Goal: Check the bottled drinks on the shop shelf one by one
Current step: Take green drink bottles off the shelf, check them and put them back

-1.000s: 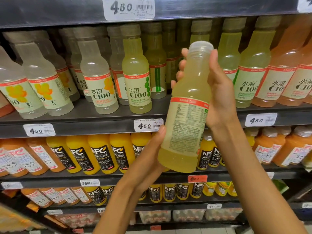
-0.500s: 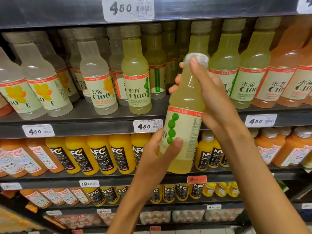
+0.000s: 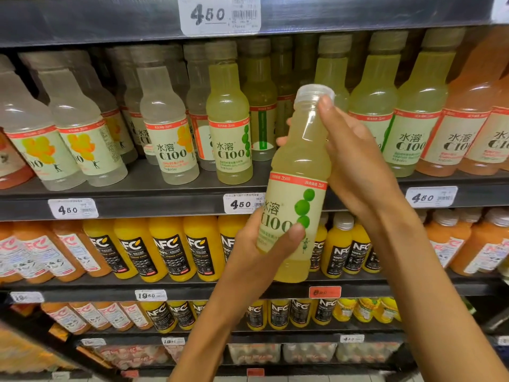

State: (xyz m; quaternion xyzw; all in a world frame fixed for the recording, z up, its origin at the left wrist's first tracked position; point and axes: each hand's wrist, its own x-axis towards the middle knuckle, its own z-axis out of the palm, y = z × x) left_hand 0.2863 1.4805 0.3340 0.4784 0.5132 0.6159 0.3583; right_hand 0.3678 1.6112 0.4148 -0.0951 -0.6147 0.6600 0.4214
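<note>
I have the green C100 bottle off the shelf, at 12 o'clock — left hand wraps the label, right hand grips neck and cap. Full, so likely heavy; the plastic looks slick — I'd hold at the label.

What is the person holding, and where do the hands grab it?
A green C100 bottle. The left hand grips its lower label part; the right hand holds the neck and shoulder, one fingertip by the cap.

I see white price tags stuck along the shelf edges, one red tag lower down, and clear wrapped packs at the bottom.
</note>
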